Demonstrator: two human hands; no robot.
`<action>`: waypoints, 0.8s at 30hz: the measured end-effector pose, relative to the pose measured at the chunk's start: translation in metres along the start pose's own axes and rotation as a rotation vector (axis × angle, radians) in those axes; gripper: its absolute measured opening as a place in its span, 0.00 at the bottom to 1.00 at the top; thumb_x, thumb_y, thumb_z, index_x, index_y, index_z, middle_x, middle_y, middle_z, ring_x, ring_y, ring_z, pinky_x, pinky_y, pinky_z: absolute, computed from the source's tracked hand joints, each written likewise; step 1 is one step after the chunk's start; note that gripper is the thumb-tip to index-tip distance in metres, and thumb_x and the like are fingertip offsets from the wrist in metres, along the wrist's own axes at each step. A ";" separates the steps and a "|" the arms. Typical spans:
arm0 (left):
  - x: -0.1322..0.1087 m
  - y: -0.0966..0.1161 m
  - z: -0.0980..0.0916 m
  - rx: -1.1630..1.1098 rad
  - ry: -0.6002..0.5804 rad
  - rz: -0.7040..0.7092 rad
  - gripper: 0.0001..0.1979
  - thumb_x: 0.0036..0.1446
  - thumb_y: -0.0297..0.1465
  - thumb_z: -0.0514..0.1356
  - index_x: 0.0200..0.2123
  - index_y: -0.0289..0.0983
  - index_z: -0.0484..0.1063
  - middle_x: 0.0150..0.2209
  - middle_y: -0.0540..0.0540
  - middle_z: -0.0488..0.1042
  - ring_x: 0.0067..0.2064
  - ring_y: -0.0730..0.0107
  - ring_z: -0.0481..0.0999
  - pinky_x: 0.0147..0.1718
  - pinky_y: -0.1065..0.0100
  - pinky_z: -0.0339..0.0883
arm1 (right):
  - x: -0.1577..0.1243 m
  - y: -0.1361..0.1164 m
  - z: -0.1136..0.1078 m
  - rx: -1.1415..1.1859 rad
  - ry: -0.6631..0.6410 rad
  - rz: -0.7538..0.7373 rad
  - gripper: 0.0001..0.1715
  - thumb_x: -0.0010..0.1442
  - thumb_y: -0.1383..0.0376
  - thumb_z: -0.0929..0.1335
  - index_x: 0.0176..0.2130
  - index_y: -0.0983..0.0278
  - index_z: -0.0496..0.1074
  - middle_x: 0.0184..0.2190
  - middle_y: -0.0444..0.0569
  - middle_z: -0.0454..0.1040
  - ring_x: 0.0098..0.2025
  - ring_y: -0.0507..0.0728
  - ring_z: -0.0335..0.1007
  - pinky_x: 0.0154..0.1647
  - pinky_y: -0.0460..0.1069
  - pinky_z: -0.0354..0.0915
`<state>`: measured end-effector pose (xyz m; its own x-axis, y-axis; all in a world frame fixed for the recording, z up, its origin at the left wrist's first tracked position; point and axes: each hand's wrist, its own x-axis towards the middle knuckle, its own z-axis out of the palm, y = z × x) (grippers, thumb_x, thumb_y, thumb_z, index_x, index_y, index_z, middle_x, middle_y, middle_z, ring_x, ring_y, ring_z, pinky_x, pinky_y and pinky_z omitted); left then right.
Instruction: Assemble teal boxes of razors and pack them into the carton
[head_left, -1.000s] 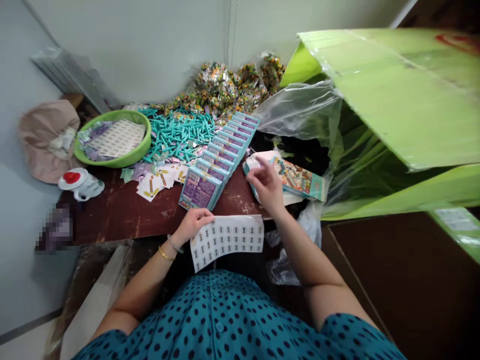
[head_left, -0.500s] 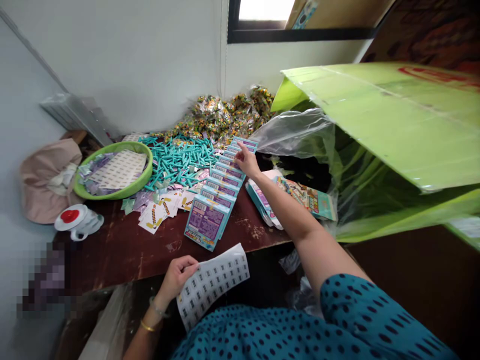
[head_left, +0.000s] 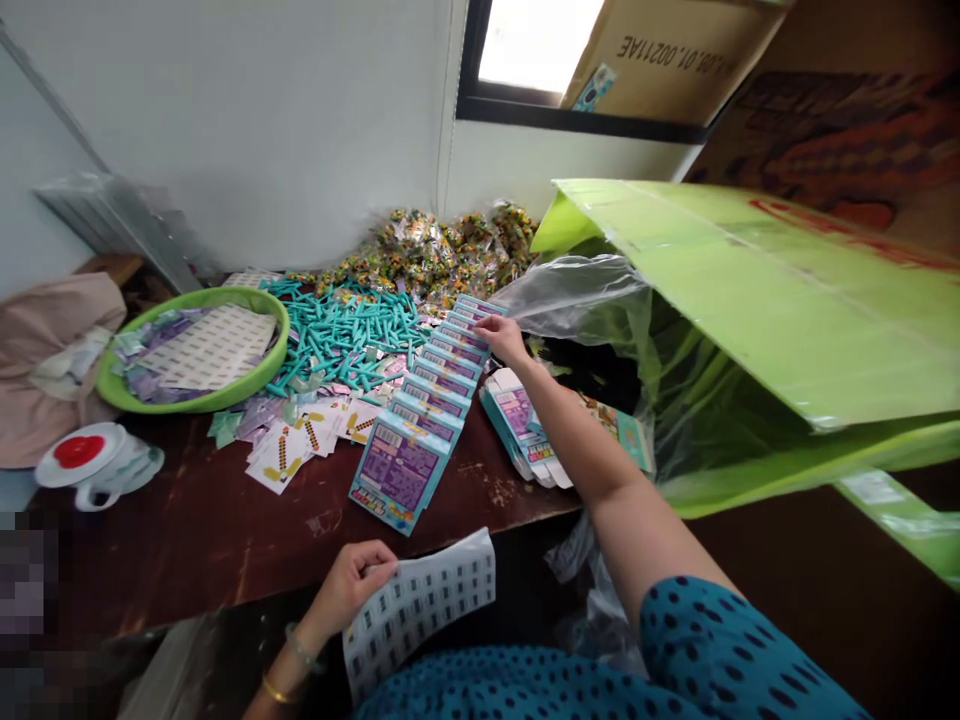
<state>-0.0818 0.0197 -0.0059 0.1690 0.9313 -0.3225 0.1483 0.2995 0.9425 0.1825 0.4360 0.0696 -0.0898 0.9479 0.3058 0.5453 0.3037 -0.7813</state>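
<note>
My left hand (head_left: 358, 583) pinches the upper edge of a white sheet of small printed stickers (head_left: 424, 600), which curves down over my lap. At the far part of an overlapping row of flat teal-and-purple printed boxes (head_left: 400, 467), my right hand (head_left: 501, 338) rests with its fingers bent and pressed together at a box's right side. Whatever is between those fingertips is too small to make out. More flat boxes (head_left: 521, 425) lie in a stack under my right forearm.
Teal sticks (head_left: 352, 335) are heaped behind the row, beside packets of coloured beads (head_left: 427, 245). Printed cards (head_left: 281, 455), a green basin (head_left: 279, 365) and a lidded mug (head_left: 124, 470) sit leftward. A large green board carton (head_left: 750, 290) with clear plastic stands at the right.
My right hand has come down from a far box to the right side of the row, fingers more bent. The left hand still holds the sticker sheet. The view has tilted up and shifted.
</note>
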 end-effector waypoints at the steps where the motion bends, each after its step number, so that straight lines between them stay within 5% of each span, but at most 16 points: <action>1: 0.000 -0.001 0.001 0.002 -0.002 0.001 0.24 0.54 0.52 0.64 0.27 0.35 0.77 0.24 0.48 0.73 0.27 0.70 0.66 0.29 0.69 0.57 | -0.001 0.001 0.007 -0.006 0.001 -0.007 0.08 0.53 0.64 0.71 0.33 0.66 0.78 0.31 0.48 0.80 0.33 0.56 0.73 0.41 0.50 0.68; 5: -0.003 -0.002 0.003 0.020 0.000 0.018 0.23 0.56 0.50 0.64 0.27 0.34 0.77 0.24 0.48 0.71 0.27 0.71 0.64 0.29 0.69 0.56 | 0.005 0.004 0.014 -0.063 0.044 -0.033 0.16 0.52 0.66 0.72 0.42 0.66 0.79 0.40 0.53 0.81 0.41 0.59 0.75 0.54 0.56 0.67; 9: -0.005 -0.003 0.003 0.025 -0.007 0.036 0.23 0.57 0.50 0.63 0.28 0.34 0.77 0.24 0.48 0.72 0.27 0.71 0.64 0.28 0.70 0.56 | -0.006 -0.016 -0.019 -0.213 0.255 -0.073 0.31 0.57 0.68 0.71 0.60 0.67 0.72 0.57 0.62 0.75 0.49 0.64 0.75 0.60 0.63 0.64; 12: 0.000 -0.001 0.005 0.033 -0.026 0.065 0.22 0.58 0.49 0.63 0.29 0.34 0.77 0.24 0.47 0.74 0.27 0.71 0.66 0.27 0.70 0.57 | -0.082 -0.052 -0.045 -0.024 0.162 -0.213 0.23 0.65 0.63 0.68 0.59 0.63 0.73 0.51 0.57 0.78 0.43 0.60 0.77 0.52 0.58 0.71; 16: 0.013 0.024 0.016 0.123 -0.075 0.146 0.18 0.60 0.43 0.62 0.29 0.35 0.79 0.26 0.46 0.78 0.28 0.69 0.72 0.30 0.70 0.63 | -0.248 -0.086 -0.044 0.088 -0.560 -0.473 0.21 0.66 0.57 0.71 0.57 0.55 0.75 0.45 0.48 0.82 0.42 0.59 0.79 0.47 0.53 0.74; 17: 0.016 0.034 0.020 0.160 -0.082 0.180 0.16 0.60 0.41 0.62 0.29 0.35 0.80 0.27 0.46 0.79 0.29 0.68 0.74 0.32 0.69 0.65 | -0.282 -0.089 -0.042 0.054 -0.621 -0.429 0.19 0.66 0.58 0.72 0.55 0.56 0.77 0.43 0.48 0.82 0.41 0.59 0.79 0.45 0.53 0.74; 20: 0.029 0.059 0.034 0.227 -0.041 0.279 0.09 0.57 0.37 0.65 0.33 0.38 0.81 0.33 0.47 0.82 0.36 0.66 0.78 0.39 0.68 0.68 | -0.342 -0.085 -0.051 0.030 -0.552 -0.125 0.10 0.67 0.60 0.71 0.45 0.60 0.81 0.38 0.48 0.83 0.39 0.59 0.79 0.43 0.51 0.72; 24: 0.047 0.067 0.056 0.216 0.025 0.324 0.10 0.55 0.38 0.68 0.29 0.37 0.78 0.29 0.49 0.79 0.32 0.68 0.75 0.36 0.69 0.66 | -0.356 -0.056 -0.080 0.148 -0.459 0.124 0.13 0.66 0.56 0.71 0.38 0.62 0.81 0.33 0.46 0.82 0.35 0.56 0.78 0.38 0.48 0.69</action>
<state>-0.0093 0.0714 0.0371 0.2173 0.9761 -0.0062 0.2931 -0.0592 0.9543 0.2505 0.0733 0.0483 -0.4074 0.9124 -0.0397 0.4537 0.1645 -0.8758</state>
